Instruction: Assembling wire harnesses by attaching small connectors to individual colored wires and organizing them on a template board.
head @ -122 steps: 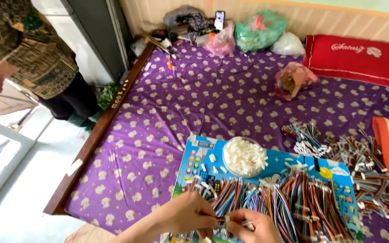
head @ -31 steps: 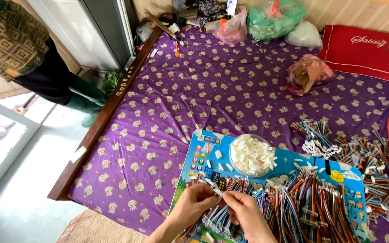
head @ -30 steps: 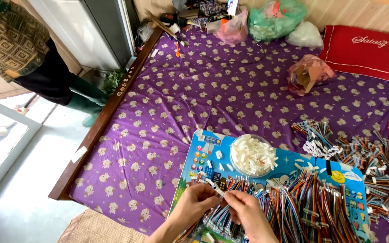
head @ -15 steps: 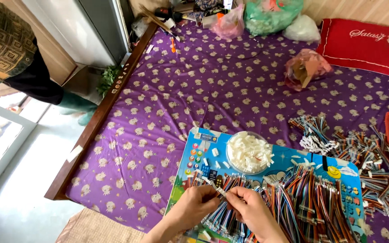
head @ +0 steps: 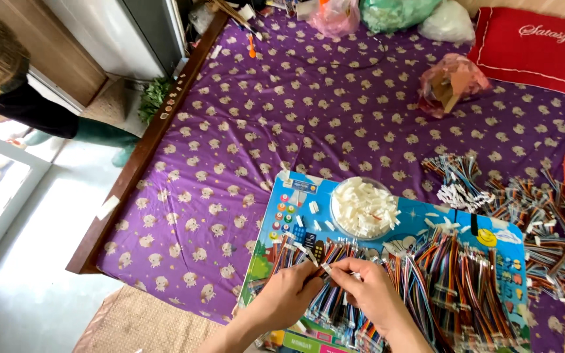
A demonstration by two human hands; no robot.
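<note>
Both hands sit slightly further right than half a second ago, fingertips meeting as before. Purple bedsheet [head: 335,124] spreads widest. Blue play board [head: 426,225] lies on it, landmark. Coloured wire bundles [head: 439,281] cover the board's near half. Bowl of white connectors [head: 363,208] at board's far edge. Left hand [head: 287,297] and right hand [head: 369,292] pinch one wire lead [head: 322,267] together over the bundles.

Two hands [head: 325,291], one bowl [head: 363,208], one red pillow [head: 537,39].

Your one head camera looks steeply down from close above your hands, facing forward across the bed [head: 335,111].
</note>
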